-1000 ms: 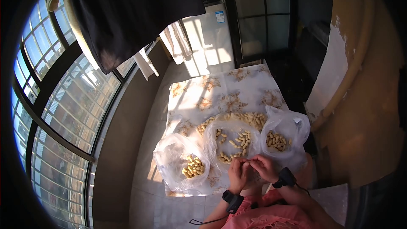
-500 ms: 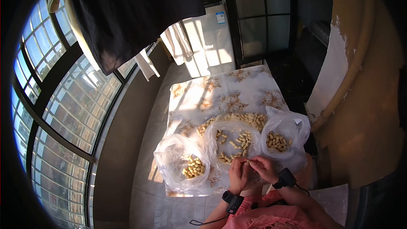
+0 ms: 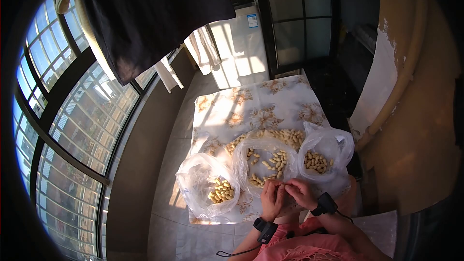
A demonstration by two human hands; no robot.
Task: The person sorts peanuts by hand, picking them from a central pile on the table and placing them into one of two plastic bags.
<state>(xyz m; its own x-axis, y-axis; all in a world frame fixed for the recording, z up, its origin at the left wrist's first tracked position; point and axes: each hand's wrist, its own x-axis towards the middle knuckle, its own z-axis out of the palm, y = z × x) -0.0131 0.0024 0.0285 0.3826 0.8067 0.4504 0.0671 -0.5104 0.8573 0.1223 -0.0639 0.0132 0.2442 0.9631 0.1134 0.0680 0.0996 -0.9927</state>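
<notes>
My left hand (image 3: pixel 271 198) and my right hand (image 3: pixel 300 194) meet fingertip to fingertip at the near edge of the middle clear plastic bag (image 3: pixel 237 163). Both are closed in a pinch around a peanut, which the fingers almost wholly cover. Loose unshelled peanuts (image 3: pixel 278 161) lie inside this open bag, just beyond my fingers. To the left, another plastic bag (image 3: pixel 187 182) holds a small pile of yellowish peanuts (image 3: pixel 222 191). A third bag (image 3: pixel 342 144), on the right, contains more peanuts (image 3: pixel 315 163).
Behind the middle bag a long heap of peanuts (image 3: pixel 291 137) lies on the flowered tablecloth (image 3: pixel 251 101). Dark clothing (image 3: pixel 159 24) hangs at upper left, before a barred window (image 3: pixel 92 116). A white appliance (image 3: pixel 239 48) stands beyond the table; a pipe (image 3: pixel 398 89) runs along the right wall.
My fingertips have drawn slightly closer together, and the pale peanut between them shows less. The bags and heaps have stayed in place.
</notes>
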